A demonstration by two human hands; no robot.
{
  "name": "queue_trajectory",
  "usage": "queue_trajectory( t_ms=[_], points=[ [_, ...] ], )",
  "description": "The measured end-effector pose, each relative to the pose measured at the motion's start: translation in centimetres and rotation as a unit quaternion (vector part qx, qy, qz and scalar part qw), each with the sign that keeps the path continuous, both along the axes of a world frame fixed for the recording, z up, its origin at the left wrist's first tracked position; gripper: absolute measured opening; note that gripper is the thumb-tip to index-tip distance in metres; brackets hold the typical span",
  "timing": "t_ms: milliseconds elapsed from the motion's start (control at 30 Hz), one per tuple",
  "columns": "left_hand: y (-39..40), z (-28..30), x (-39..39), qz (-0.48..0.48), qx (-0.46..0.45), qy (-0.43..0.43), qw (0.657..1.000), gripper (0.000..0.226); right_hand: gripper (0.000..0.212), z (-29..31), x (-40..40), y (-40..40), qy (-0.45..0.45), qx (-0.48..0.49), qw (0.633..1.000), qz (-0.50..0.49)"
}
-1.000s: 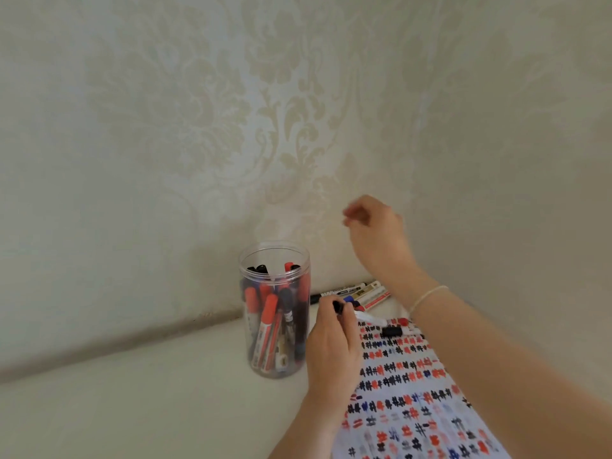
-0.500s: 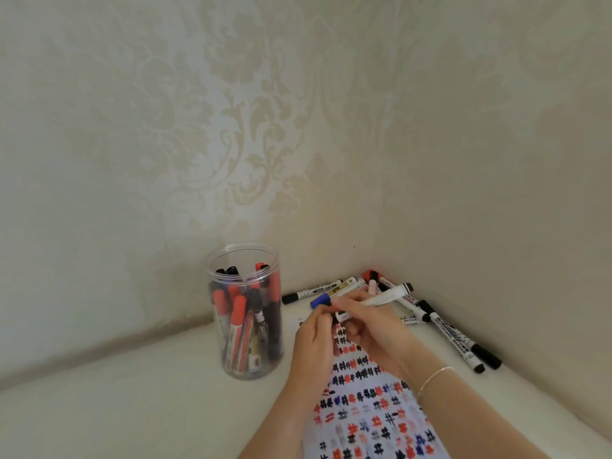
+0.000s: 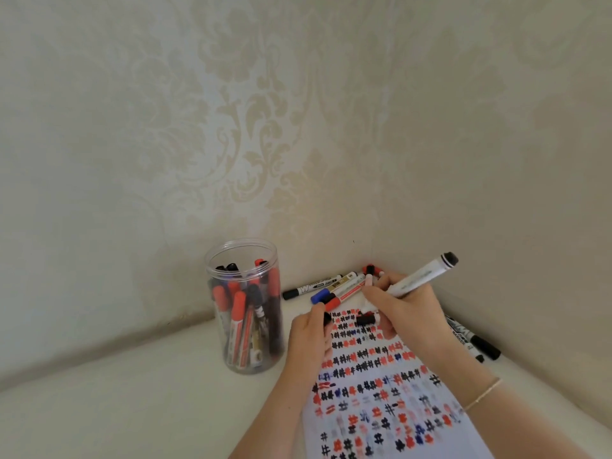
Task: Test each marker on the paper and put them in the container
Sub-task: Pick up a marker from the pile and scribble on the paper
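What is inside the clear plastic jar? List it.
The clear plastic jar holds upright markers with red caps and black caps, and one blue-tinged. Those at the back overlap, so the count cannot be told.

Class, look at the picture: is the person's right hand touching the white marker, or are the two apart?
Touching. The head view shows the right hand with fingers curled round the lower barrel of the white marker, whose black end points up and to the right.

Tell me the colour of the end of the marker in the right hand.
Black, on a white marker; head view.
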State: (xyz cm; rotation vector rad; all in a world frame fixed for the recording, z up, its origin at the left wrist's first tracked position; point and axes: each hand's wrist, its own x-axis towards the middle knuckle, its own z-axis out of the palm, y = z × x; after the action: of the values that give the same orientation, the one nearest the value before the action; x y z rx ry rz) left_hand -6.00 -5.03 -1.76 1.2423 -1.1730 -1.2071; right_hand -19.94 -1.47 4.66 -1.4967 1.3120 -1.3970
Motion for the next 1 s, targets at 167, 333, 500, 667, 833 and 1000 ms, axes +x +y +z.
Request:
queue_trajectory(
  t_ms=[167, 333, 500, 667, 833, 1000],
  points=[
    [-0.3, -0.8, 0.3, 0.025, -0.079, -0.168, 0.982, 0.042, 0.024, -3.1, -1.2, 1.7, -0.055, 0.072, 0.995, -0.035],
    [0.3, -1.4, -0.6, -0.018, -0.122, -0.331, 0.935, 0.053, 0.021, -5.9, -3.6, 4.5, -0.12, 0.151, 0.981, -0.025],
    [0.3, -1.8, -0.6, -0.037, -0.144, -0.396, 0.906, 0.058, 0.026, -7.1, -5.2, 5.8, -0.07, 0.15, 0.982, -0.088],
    [0.2, -2.2, -0.4, -0.041, -0.153, -0.411, 0.898, 0.057, 0.027, -8.2, -5.9, 5.5, 0.012, 0.116, 0.978, -0.174],
    [0.1, -2.3, -0.5, -0.037, -0.16, -0.422, 0.892, 0.058, 0.033, -8.6, -5.7, 5.8, 0.049, 0.101, 0.975, -0.19],
    [0.0, -2.4, -0.5, -0.042, -0.173, -0.419, 0.89, 0.058, 0.036, -8.7, -5.7, 5.7, 0.068, 0.11, 0.973, -0.189]
  ],
)
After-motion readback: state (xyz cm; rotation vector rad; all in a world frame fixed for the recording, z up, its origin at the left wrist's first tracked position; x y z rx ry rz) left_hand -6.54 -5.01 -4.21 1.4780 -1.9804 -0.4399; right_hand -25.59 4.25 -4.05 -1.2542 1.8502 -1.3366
